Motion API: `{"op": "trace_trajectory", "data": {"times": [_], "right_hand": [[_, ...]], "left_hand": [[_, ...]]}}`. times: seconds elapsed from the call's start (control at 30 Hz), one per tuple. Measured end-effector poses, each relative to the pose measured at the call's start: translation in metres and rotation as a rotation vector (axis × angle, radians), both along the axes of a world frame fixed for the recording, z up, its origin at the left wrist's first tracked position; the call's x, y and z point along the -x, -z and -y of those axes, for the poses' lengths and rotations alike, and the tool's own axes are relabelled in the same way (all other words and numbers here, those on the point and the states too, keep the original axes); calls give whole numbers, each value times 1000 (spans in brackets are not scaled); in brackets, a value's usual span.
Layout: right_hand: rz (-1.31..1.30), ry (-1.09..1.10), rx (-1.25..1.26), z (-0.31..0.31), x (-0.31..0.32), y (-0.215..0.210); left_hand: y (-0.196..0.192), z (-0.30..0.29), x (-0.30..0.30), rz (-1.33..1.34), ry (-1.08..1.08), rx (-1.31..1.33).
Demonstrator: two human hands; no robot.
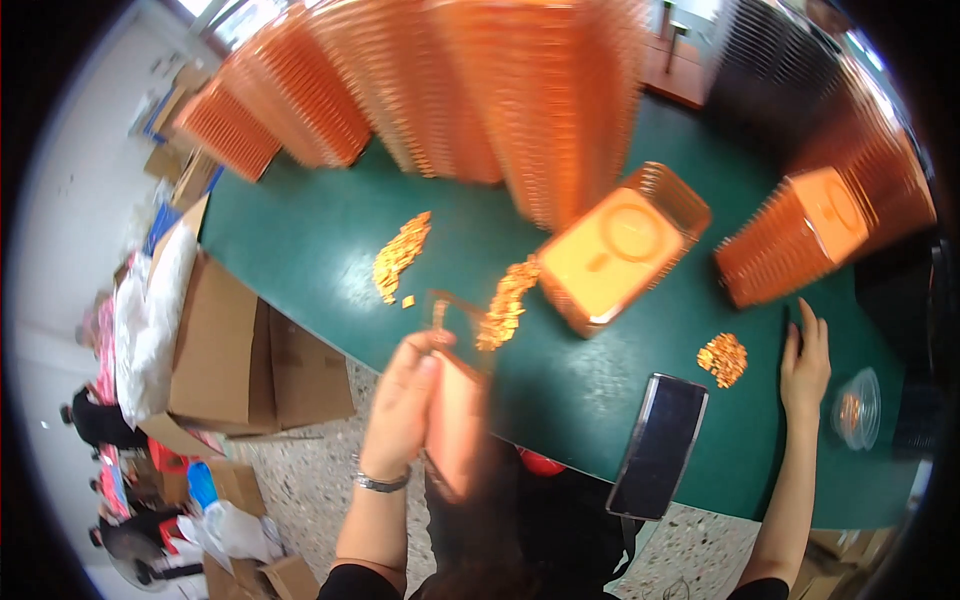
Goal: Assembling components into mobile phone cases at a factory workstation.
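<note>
I see tall orange tray stacks [480, 90] behind a green table [300, 240], a dark phone [658, 445] at its near edge, my left hand [402, 405] curled around a blurred orange piece [455, 420] over that edge, my right hand [806, 362] flat, fingers spread, empty, beside gold bits [723, 358].

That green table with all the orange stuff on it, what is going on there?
A person stands at a green table. Their left hand holds up a flat orange piece, blurred in the picture. Their right hand rests flat on the tabletop beside a small heap of golden bits. Two more such heaps lie farther along. Tall stacks of orange trays crowd the far edge, one tray lies by itself in the middle, and a dark phone lies at the near edge.
</note>
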State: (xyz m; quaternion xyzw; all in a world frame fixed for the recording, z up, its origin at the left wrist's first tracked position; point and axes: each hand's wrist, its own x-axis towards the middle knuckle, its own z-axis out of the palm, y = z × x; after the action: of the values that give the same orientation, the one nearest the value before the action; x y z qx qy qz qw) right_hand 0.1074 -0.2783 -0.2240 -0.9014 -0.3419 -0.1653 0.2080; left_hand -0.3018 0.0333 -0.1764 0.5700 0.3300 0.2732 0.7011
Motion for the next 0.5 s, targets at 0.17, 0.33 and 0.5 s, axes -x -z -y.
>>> {"op": "trace_trajectory", "data": {"times": [0.17, 0.33, 0.5], "right_hand": [[-157, 138, -204, 21, 61, -61], [-374, -596, -124, -136, 195, -145], [-666, -993, 175, -295, 253, -114]], "left_hand": [[12, 8, 4, -110, 305, -345], [31, 8, -12, -65, 429, -668], [38, 8, -12, -135, 392, -805]]}}
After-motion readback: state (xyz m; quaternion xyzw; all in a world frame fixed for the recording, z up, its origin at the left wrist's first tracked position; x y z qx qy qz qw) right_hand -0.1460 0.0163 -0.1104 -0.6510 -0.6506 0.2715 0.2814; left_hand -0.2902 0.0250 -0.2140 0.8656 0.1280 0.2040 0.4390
